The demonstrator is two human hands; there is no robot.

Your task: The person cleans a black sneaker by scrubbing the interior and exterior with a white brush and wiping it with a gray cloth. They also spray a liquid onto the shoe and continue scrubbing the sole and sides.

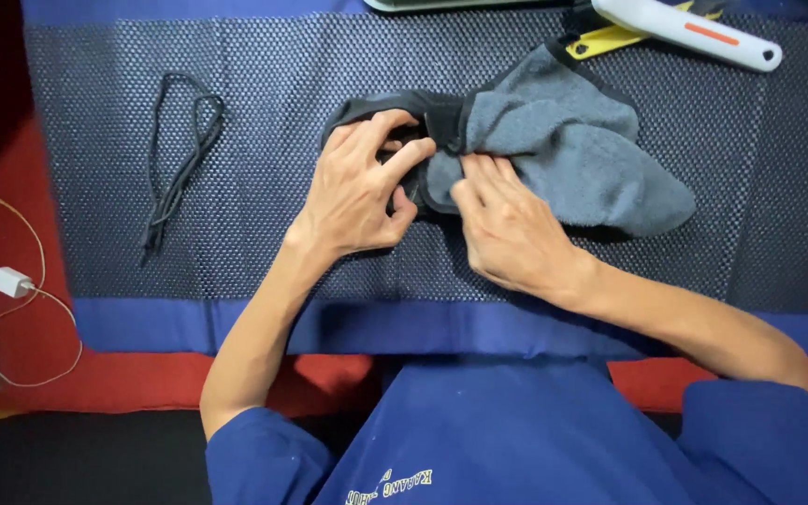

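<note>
Grey fleece garment (572, 154) bunched on the dotted dark mat (264, 243), both hands working its black-trimmed edge.

Left hand (367, 187) curled, fingers hooked into the dark folded edge, thumb pressing from the side; fingertips partly buried in cloth. Right hand (507, 229) pinching the grey fabric just beside it, thumb tip hidden under the fold. Garment's true shape hard to make out, crumpled. Black cord (180, 159) lying loose well to the left. White charger with thin cable (11, 281) at the red edge. White and yellow tool (685, 28) cut off at the top.
</note>
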